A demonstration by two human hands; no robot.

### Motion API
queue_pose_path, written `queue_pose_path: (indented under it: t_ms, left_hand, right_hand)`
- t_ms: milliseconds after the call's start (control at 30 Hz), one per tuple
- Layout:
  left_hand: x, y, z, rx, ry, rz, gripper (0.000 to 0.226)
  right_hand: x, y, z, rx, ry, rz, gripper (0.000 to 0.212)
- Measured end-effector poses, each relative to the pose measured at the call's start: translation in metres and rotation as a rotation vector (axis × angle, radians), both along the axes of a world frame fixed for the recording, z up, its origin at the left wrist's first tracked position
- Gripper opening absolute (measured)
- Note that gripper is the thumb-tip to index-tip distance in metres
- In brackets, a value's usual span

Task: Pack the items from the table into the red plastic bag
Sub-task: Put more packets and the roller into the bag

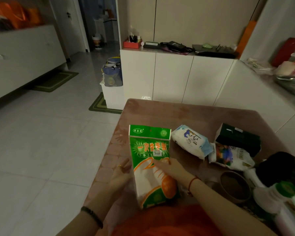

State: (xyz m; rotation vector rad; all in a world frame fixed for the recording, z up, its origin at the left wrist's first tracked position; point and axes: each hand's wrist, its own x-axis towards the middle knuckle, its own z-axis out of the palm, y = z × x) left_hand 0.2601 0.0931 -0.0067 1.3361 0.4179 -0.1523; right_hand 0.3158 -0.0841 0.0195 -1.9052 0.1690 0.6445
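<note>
A green and white packet of disposable gloves (152,160) stands tilted over the near edge of the pink-brown table (160,111). My right hand (173,168) grips it from the right, fingers across its front. Beside the packet's left edge is my left hand (120,175), palm turned toward it and fingers apart. The packet's lower end meets the red plastic bag (162,222), which fills the bottom of the view. On the table to the right lie a white and blue wipes pack (191,142), a colourful white pouch (232,156) and a dark green box (238,138).
A brown round bowl (235,186), a black object (283,167) and white bottles with green labels (279,200) crowd the table's right side. White cabinets (174,74) stand behind the table. Tiled floor (49,142) lies to the left.
</note>
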Motion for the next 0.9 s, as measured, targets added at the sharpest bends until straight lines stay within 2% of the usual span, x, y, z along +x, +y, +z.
queue_pose_path:
  t_ms: [100,167,233,300,367,400,467,533,600,667,733,767,833,900]
  left_hand:
    - [-0.003,-0.002,0.031,-0.055,-0.107,-0.081,0.084]
    - [-0.005,-0.006,0.062,-0.045,-0.195,-0.130,0.072]
    - [-0.010,-0.014,0.098,-0.052,-0.277,-0.166,0.065]
    - [-0.022,-0.025,0.131,-0.087,-0.333,-0.203,0.064]
    - [-0.036,-0.034,0.157,-0.168,-0.347,-0.251,0.059]
    - [-0.046,-0.039,0.167,-0.213,-0.329,-0.249,0.057]
    - [-0.069,-0.046,0.179,-0.216,-0.301,-0.271,0.064]
    - [-0.096,-0.049,0.180,0.101,-0.286,-0.431,0.084]
    - [-0.125,-0.046,0.169,0.529,-0.258,-0.722,0.096]
    - [-0.146,-0.037,0.148,0.959,-0.281,-0.920,0.090]
    - [-0.153,-0.030,0.126,1.364,-0.416,-0.884,0.069]
    - [-0.151,-0.030,0.121,1.458,-0.458,-0.799,0.054]
    - [-0.148,-0.031,0.126,1.409,-0.400,-0.620,0.028]
    - [-0.142,-0.030,0.134,1.186,-0.354,-0.523,0.034]
  right_hand:
    - [-0.013,-0.010,0.034,0.093,-0.034,0.072,0.021]
    - [-0.022,-0.019,0.067,0.222,-0.079,0.116,0.023]
    - [-0.034,-0.031,0.101,0.312,-0.143,0.119,0.036]
    - [-0.049,-0.043,0.128,0.350,-0.194,0.071,0.025]
    - [-0.068,-0.058,0.152,0.381,-0.245,0.024,0.007]
    - [-0.079,-0.066,0.163,0.401,-0.272,-0.003,0.004]
    - [-0.105,-0.084,0.179,0.431,-0.307,-0.071,0.017]
    - [-0.138,-0.102,0.194,0.443,-0.363,-0.155,0.018]
    - [-0.171,-0.118,0.204,0.447,-0.442,-0.211,0.023]
    - [-0.208,-0.126,0.208,0.433,-0.473,-0.218,0.030]
    - [-0.238,-0.129,0.199,0.458,-0.447,-0.194,0.029]
    - [-0.250,-0.126,0.188,0.457,-0.416,-0.173,0.029]
    - [-0.272,-0.112,0.162,0.410,-0.367,-0.145,0.019]
    - [-0.290,-0.097,0.132,0.378,-0.299,-0.129,0.022]
